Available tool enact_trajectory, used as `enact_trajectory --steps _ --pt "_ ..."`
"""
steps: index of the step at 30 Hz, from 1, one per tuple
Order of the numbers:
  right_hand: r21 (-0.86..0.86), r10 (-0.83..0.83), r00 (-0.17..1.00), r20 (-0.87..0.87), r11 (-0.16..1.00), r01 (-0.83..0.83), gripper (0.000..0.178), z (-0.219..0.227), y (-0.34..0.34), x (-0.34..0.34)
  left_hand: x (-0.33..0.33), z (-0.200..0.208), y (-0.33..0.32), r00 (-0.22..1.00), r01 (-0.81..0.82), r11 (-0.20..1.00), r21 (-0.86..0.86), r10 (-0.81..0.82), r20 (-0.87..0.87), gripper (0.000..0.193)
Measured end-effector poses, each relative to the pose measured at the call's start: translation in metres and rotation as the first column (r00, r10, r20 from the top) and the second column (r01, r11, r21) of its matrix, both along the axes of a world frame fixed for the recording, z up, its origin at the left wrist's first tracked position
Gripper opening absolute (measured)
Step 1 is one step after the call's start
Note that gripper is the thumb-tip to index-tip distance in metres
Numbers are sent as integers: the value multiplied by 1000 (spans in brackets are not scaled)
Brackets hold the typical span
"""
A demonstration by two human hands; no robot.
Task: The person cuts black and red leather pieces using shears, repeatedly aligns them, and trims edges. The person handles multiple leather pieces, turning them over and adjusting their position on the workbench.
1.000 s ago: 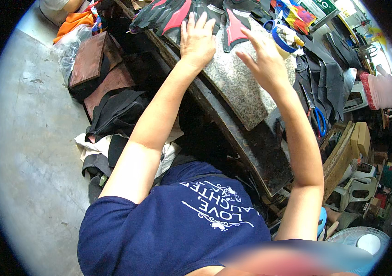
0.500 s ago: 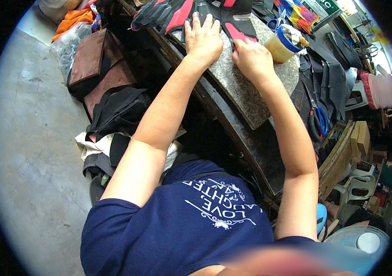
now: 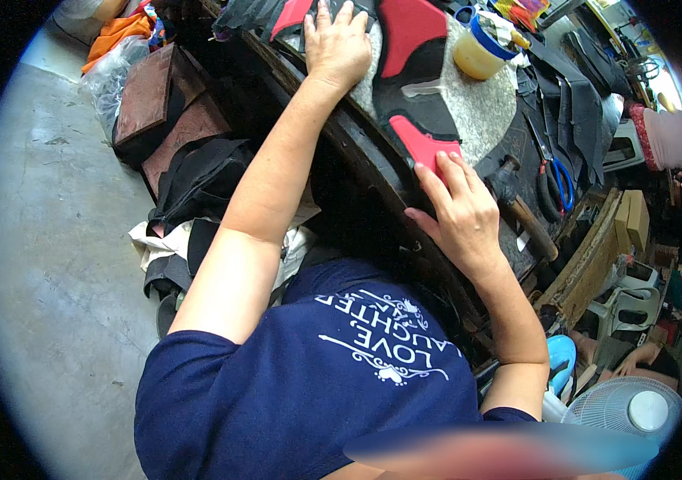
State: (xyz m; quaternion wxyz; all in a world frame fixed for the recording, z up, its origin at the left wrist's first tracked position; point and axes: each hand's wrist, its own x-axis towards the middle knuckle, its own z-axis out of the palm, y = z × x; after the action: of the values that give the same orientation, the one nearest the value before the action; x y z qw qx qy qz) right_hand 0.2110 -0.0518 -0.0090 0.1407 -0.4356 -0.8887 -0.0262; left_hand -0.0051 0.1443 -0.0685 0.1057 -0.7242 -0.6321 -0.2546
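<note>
The left hand is near the top of the view, with its fingers spread flat on some dark pieces, and it is not curled around anything. The right hand is bent a little, and its fingertips touch the bottom red end of a long red and black piece. Its thumb sticks out on the left, apart from the other fingers, so the hand is not closed around the piece. This long piece lies on a grey speckled stone slab, between the two hands, and its top runs out of view. A yellow jar with a blue rim stands just right of the piece. A hammer with a wooden handle lies on the dark table beside the right hand. Past it are scissors with one blue handle, near black sheets
</note>
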Motion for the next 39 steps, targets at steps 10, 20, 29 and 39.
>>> enact_trajectory --steps 10,20,29,39 --pt "-527 -351 640 -683 844 -100 41 18 -47 60 15 3 -70 528 504 809 304 -567 632 35" --pt "-773 -900 -84 -427 411 -483 31 -9 -90 75 15 33 -170 693 468 840 -273 -158 703 33" --pt "-845 -933 156 -325 213 -491 30 3 -106 73 32 20 -175 -296 874 483 56 438 849 46" --pt "-904 -740 541 -400 219 -368 27 8 -98 78 25 28 -148 -358 757 653 41 361 861 44"
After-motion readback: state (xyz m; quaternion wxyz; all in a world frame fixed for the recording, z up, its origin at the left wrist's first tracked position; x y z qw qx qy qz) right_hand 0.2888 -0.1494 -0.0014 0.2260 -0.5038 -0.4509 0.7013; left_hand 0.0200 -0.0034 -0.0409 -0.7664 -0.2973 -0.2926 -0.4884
